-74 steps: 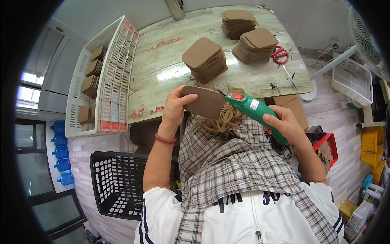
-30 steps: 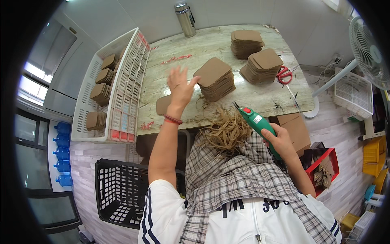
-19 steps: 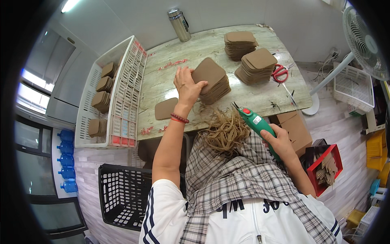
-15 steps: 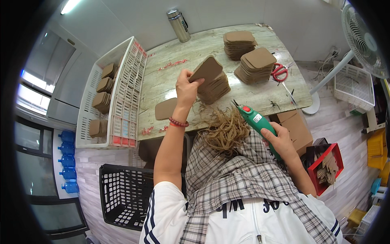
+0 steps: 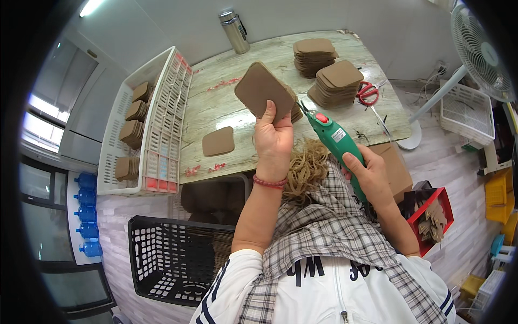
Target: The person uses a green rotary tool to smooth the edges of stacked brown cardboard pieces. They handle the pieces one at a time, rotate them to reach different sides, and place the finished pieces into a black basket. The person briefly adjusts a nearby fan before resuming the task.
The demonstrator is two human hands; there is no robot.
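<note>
My left hand (image 5: 274, 132) grips a flat brown pad (image 5: 263, 90) with rounded corners, thumb on its face, holding it up over the table. Wrapped round a green electric cutter (image 5: 335, 139) with a red button is my right hand (image 5: 368, 175). The cutter's pointed blades are close to the pad's right edge. Partly hidden behind the held pad is a stack of pads (image 5: 295, 112). One single pad (image 5: 218, 141) lies flat to the left. Curly tan trimmings (image 5: 305, 170) are heaped on my checked apron (image 5: 318, 227).
Two more pad stacks (image 5: 335, 81) stand at the back right beside red-handled scissors (image 5: 367, 94). A steel flask (image 5: 234, 32) is at the back. White crate (image 5: 147, 186) at left holds pads; black crate (image 5: 141, 270) below. A red box (image 5: 447, 208) of offcuts and a fan (image 5: 485, 54) are right.
My left hand has turned the pad so its broad face shows and moved it nearer the cutter. The cutter's tip has shifted up and left toward the pad.
</note>
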